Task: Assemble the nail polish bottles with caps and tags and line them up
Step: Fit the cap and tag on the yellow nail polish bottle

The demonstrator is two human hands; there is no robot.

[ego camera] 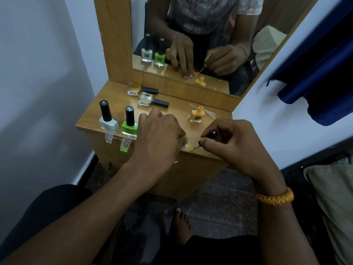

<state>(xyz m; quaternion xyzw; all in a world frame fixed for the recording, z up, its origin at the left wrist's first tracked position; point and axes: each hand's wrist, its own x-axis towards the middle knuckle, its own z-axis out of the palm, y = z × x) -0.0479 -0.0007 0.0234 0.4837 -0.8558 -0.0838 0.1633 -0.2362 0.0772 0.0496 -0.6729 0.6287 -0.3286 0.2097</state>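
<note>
A pale white bottle (108,125) and a green bottle (130,128), both with black caps, stand side by side at the front left of the wooden table (91,119). Below each, a small tag hangs from the table edge: one clear tag (109,138), one green tag (125,145). An orange bottle (196,116) stands uncapped to the right. My left hand (160,136) presses a small yellow-painted tag (190,146) at the front edge. My right hand (231,142) pinches a black brush cap (213,133), its brush tip on that tag.
Two yellowish bottles (134,88) (146,99) with black caps lie on their sides at the back by the mirror (191,35). A dark blue cloth (315,73) hangs at the right. A white wall stands to the left. My knees and a bare foot are below.
</note>
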